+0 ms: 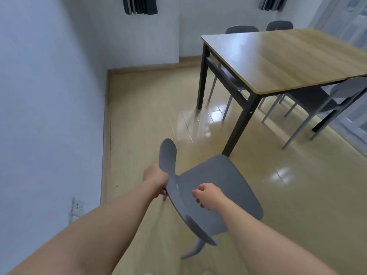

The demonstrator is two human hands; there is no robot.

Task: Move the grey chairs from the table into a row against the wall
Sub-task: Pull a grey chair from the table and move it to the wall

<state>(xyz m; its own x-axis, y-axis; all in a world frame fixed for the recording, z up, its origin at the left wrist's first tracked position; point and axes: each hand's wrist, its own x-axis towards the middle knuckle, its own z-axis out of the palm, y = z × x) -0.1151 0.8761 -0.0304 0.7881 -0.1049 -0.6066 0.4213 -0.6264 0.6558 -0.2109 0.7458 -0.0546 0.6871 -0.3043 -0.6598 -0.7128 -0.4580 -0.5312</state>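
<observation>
A grey chair is right in front of me, near the table's front left leg, its seat facing right and its curved backrest toward me. My left hand grips the backrest from behind on its left side. My right hand is closed over the backrest's top edge, fingers on the seat side. The wooden table with black legs stands at the upper right. Two more grey chairs are tucked in at its far side, and another grey chair sits at its near right side.
A pale wall runs along the left with a skirting board and a wall socket low down. Glossy beige floor lies between the wall and the table. Dark hangings are at the top of the far wall.
</observation>
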